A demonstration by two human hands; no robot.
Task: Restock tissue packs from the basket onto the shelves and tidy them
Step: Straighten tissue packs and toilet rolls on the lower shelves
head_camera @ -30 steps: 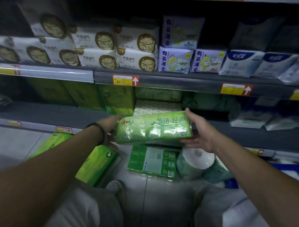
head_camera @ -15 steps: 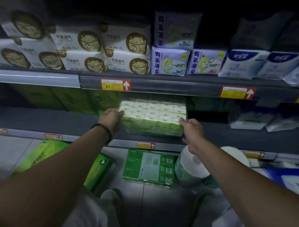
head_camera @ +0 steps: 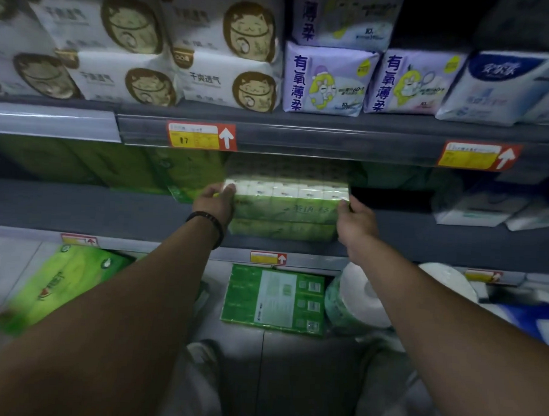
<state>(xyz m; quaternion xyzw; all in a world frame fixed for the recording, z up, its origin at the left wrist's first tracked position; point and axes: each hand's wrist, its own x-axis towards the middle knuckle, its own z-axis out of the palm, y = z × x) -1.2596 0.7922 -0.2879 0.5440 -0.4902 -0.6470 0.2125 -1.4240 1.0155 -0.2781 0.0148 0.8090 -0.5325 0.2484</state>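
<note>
Gripping green tissue pack (head_camera: 286,205) | left hand (head_camera: 215,202), right hand (head_camera: 356,220) | glossy, white-topped

Both arms are bare and reach forward, nearly straight, and draw toward each other as they go. The left arm (head_camera: 121,295) comes up from the lower left and has a dark wristband (head_camera: 207,220) round the wrist. The right arm (head_camera: 435,309) comes in from the lower right. The left hand (head_camera: 215,202) is seen from the back, knuckles up, its fingers curled over the left end of a tissue pack (head_camera: 286,205). The right hand (head_camera: 356,224) mirrors it at the pack's right end, wrist slightly bent, fingers wrapped round the corner, so the pack is clasped between the two hands.
</note>
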